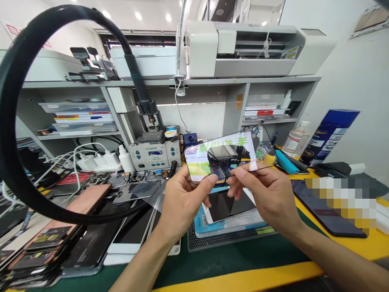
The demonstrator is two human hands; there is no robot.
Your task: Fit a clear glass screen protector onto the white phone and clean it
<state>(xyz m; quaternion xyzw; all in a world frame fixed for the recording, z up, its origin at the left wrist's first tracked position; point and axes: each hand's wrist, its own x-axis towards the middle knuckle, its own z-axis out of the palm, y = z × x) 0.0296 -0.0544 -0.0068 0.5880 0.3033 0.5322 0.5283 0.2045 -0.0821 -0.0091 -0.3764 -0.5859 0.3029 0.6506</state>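
Note:
My left hand (185, 198) and my right hand (264, 190) hold up a thin, glossy screen panel (200, 162) between them. Its shiny face mirrors a sign with reversed lettering and a dark round shape. The left thumb presses on its lower left edge, and the right fingers pinch near its lower right edge. A dark thin strip or cable shows between the fingertips; I cannot make out what it is. Below the hands lies a white-framed phone (226, 205), its screen dark, on a light blue package (203, 227) over a black perforated mat (219, 242).
Several phones and phone parts (88, 231) are piled at the left, under a black ring lamp (9, 121). A grey control box (154, 156) stands behind. To the right are a dark tablet-like panel (328, 211), a clear bottle (296, 140) and a blue can (330, 136).

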